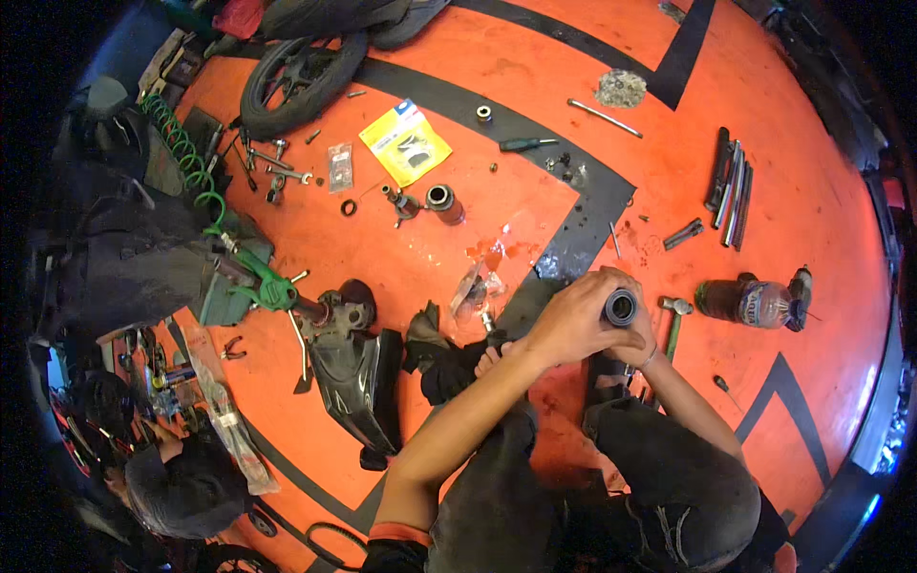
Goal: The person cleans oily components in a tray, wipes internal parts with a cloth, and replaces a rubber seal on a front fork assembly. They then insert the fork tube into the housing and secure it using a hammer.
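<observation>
Above my knees, both hands are wrapped round an upright metal tube (621, 307), whose round open end faces up. My left hand (571, 320) grips it from the left. My right hand (638, 346) closes round its right and near side, partly hidden behind the tube and my left hand. The tube's lower part is covered by my hands. Just right of them lies a hammer (674, 325) with a green handle. Beyond my left hand are a crumpled clear plastic bag (473, 291) and a black cloth (441, 358).
On the orange floor stand a metal cylinder (441, 201), a yellow packet (406, 143) and a screwdriver (527, 145). Several rods (734, 196) and a bottle of dark liquid (750, 303) lie right. A wheel (304, 84), green air tool (272, 289) and black fairing (358, 392) lie left.
</observation>
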{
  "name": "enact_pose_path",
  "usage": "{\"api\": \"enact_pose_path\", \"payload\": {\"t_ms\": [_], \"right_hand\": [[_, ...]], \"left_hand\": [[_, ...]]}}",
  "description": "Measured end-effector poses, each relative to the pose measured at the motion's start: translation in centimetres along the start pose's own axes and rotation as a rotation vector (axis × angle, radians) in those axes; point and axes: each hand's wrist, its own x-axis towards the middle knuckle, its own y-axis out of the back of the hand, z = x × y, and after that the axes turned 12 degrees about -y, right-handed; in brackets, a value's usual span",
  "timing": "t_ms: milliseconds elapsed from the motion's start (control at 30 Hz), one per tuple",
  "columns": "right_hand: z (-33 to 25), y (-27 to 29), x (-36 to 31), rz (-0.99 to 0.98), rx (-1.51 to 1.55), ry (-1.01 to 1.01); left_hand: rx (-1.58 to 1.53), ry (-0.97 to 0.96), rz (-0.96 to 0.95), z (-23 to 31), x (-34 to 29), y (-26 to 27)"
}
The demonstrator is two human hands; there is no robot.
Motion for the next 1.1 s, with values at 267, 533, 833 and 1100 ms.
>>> {"api": "enact_pose_path", "payload": {"t_ms": [267,533,833,1100], "right_hand": [[0.0,1.6,-0.2,-0.053,-0.121,-0.171],[1.4,1.3,0.3,-0.121,-0.098,-0.023],[1.3,2.6,2.3,-0.289,-0.088,0.019],[1.9,2.4,2.2,-0.299,-0.128,0.020]], "left_hand": [[0.300,0.249,0.351,-12.4,6.5,9.5],[0.716,0.664,0.397,-28.0,9.5,17.4],[0.899,0.530,0.201,-35.3,11.5,18.4],[0.817,0.479,0.348,-34.1,9.9,16.5]]}}
